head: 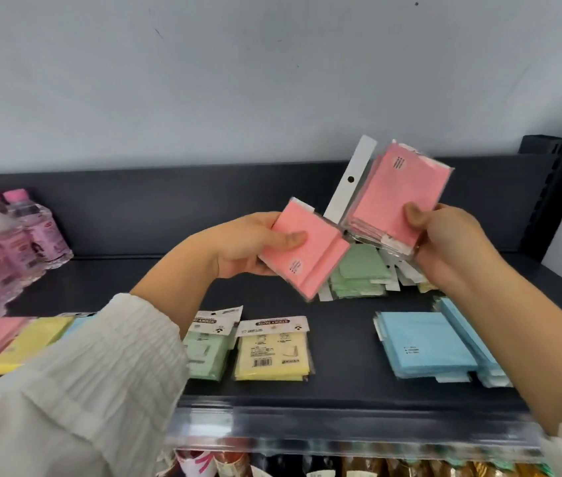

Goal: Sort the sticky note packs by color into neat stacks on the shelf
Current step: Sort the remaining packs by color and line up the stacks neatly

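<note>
Above the dark shelf (272,297), my left hand (248,242) grips a pink sticky note pack (307,253), thumb on top. Beside it, my right hand (445,246) pinches a bundle of pink packs (396,197) with a white header strip sticking up behind. Under both hands, at the back of the shelf, lies a green stack (358,273). A blue stack (424,342) sits at the front right. A yellow pack (272,349) and a green pack (207,346) lie at the front middle. Pink, yellow and blue packs (14,342) lie at the front left, partly hidden by my sleeve.
Shrink-wrapped bottles with pink caps (0,242) stand at the left of the shelf. A grey wall rises behind the shelf's back panel. A clear price rail (341,432) runs along the front edge, with goods on a lower shelf beneath.
</note>
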{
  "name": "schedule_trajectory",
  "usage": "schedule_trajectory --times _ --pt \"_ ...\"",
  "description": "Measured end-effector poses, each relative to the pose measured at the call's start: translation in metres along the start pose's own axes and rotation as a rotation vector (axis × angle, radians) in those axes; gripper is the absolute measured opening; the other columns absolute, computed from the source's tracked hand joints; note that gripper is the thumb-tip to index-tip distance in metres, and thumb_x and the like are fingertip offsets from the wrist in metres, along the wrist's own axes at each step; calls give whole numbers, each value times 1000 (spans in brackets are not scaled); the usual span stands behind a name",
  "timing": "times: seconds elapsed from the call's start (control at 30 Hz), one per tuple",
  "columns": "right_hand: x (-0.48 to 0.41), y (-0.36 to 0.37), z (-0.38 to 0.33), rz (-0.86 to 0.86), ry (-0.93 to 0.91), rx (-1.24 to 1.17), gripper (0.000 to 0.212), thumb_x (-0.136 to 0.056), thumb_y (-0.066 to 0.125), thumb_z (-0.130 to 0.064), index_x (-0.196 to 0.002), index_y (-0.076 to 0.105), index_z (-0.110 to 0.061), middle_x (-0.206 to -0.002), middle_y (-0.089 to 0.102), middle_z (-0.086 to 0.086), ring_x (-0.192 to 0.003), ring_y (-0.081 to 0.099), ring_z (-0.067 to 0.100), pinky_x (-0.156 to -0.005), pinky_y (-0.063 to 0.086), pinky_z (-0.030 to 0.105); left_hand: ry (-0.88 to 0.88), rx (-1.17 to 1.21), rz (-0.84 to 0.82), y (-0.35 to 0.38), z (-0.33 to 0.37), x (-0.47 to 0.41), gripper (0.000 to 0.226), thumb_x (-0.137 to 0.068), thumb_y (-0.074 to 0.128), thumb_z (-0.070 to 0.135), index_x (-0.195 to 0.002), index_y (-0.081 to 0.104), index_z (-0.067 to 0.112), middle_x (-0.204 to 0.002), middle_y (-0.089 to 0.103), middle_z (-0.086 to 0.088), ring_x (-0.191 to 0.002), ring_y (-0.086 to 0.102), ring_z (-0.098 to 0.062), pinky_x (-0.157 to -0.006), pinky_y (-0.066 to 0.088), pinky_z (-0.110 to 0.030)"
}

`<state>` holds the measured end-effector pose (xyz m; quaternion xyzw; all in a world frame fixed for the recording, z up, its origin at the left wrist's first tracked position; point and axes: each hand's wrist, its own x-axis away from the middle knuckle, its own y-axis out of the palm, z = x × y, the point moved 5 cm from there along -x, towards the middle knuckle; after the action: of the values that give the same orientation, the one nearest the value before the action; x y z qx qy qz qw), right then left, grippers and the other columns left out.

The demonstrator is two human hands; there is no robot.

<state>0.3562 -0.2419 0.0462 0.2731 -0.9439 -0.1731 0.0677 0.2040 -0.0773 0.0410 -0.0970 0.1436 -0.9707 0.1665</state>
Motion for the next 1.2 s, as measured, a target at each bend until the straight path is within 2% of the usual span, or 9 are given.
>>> schedule_trajectory --times 0.1,0.2,0.3,0.47,0.6,0.73,0.83,1.0,1.2 --pt "6 33 10 -103 9 7 12 -95 47 -3 -94 53 -13 -97 65 3 -88 64 19 -79 52 40 -43 -100 151 -46 -9 21 23 -92 58 20 -115 55 24 -105 69 2 -98 66 -15 -88 52 -36" --pt "11 67 28 -159 35 13 12 -95 46 -1 -96 54 -11 -94 64 2 -85 62 17 -81 50 37 -119 -466 304 -107 -25 52 24 -93 57 21 -116 50 20 -111 64 -3 -102 62 -20 -92 50 -42" --pt "16 107 51 -192 68 38 19 -95 46 -2 -113 52 -9 -99 63 3 -89 62 17 -84 48 37 -239 -757 385 -168 -44 93 28 -92 54 20 -117 44 17 -109 59 -4 -104 58 -26 -93 46 -45" --pt "27 182 80 -229 76 75 22 -95 47 -3 -115 51 -10 -100 63 2 -91 61 17 -84 47 37 -356 -1033 227 -235 -72 141 22 -94 49 12 -116 43 12 -102 57 -4 -99 58 -26 -83 46 -38" --pt "37 245 105 -234 72 96 23 -95 47 -3 -116 51 -10 -106 62 4 -96 61 22 -88 48 40 -434 -1187 67 -269 -98 146 34 -95 50 13 -127 39 13 -107 53 -5 -103 54 -26 -82 43 -36" --pt "46 291 124 -230 47 127 16 -95 46 -2 -108 53 -9 -99 64 3 -91 62 20 -85 48 39 -438 -1254 -22 -289 -121 132 40 -94 47 12 -133 36 11 -113 52 -7 -102 53 -27 -74 39 -31" --pt "49 307 135 -184 37 116 16 -95 47 -1 -108 53 -9 -98 64 2 -89 63 18 -84 49 38 -424 -1274 -74 -294 -135 122 41 -94 48 13 -134 36 8 -123 53 -11 -105 53 -27 -75 38 -30" --pt "55 316 146 -102 32 122 18 -95 47 -1 -110 53 -9 -97 64 2 -87 63 19 -84 49 40 -409 -1383 -143 -293 -139 114 41 -96 48 18 -135 40 7 -127 53 -11 -113 54 -28 -78 39 -31" --pt "59 314 144 -62 9 155 22 -95 48 -1 -115 52 -7 -110 63 7 -98 62 24 -86 49 40 -432 -1392 -147 -300 -153 112 40 -94 47 17 -132 43 7 -122 56 -11 -104 57 -27 -80 44 -33"
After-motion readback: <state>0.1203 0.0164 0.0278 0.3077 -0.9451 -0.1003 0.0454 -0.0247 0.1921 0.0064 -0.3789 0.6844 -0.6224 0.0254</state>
